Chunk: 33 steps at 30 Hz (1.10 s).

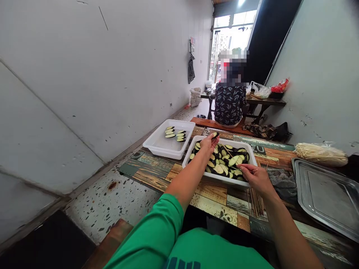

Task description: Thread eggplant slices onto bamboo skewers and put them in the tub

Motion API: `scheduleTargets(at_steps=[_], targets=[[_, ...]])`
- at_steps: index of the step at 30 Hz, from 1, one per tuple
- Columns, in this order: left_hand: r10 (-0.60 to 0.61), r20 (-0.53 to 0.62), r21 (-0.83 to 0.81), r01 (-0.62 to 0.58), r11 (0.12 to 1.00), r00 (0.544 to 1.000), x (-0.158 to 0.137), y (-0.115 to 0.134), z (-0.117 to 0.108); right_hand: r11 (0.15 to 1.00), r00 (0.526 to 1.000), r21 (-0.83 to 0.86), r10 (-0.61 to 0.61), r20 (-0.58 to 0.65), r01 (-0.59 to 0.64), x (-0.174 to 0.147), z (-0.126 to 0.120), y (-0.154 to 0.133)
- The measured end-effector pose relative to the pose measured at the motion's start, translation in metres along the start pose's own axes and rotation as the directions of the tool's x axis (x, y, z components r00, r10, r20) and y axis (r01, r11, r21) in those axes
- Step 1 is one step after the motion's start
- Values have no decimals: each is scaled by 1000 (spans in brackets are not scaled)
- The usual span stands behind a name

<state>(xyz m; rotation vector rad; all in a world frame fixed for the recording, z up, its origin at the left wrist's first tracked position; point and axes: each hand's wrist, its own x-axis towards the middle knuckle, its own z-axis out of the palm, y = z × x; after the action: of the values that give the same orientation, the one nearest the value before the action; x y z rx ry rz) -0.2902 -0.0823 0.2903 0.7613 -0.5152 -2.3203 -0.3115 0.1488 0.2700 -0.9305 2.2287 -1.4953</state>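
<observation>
My left hand (207, 144) is raised over the far left part of a white plastic tub (188, 164), its fingers closed on an eggplant slice (215, 135). Lower and to the right, my right hand (255, 177) pinches the near end of a thin bamboo skewer (229, 152), which slants up and left toward my left hand. Many oval eggplant slices (221, 170), pale green with dark skin edges, fill the tub beneath both hands. In a second white tub (168, 151) to the left, several slices lie in two short rows; whether skewers run through them is too small to tell.
Loose bamboo skewers (255, 203) lie right of the full tub, beside a grey cloth (282, 183). Further right are a metal tray (327, 194) and a bagged bundle of sticks (321, 153). A person (230, 102) sits on a bench (203, 122) beyond the table.
</observation>
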Motion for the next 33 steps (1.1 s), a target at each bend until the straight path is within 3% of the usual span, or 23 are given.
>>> scheduleTargets(at_steps=[14, 33], targets=[[46, 103, 106, -57, 993, 994, -10, -8, 1, 1000, 1000, -13, -3, -4, 3, 11, 0, 21], [-27, 200, 193, -12, 981, 979, -15, -22, 0, 999, 998, -9, -32, -45, 32, 4, 4, 7]])
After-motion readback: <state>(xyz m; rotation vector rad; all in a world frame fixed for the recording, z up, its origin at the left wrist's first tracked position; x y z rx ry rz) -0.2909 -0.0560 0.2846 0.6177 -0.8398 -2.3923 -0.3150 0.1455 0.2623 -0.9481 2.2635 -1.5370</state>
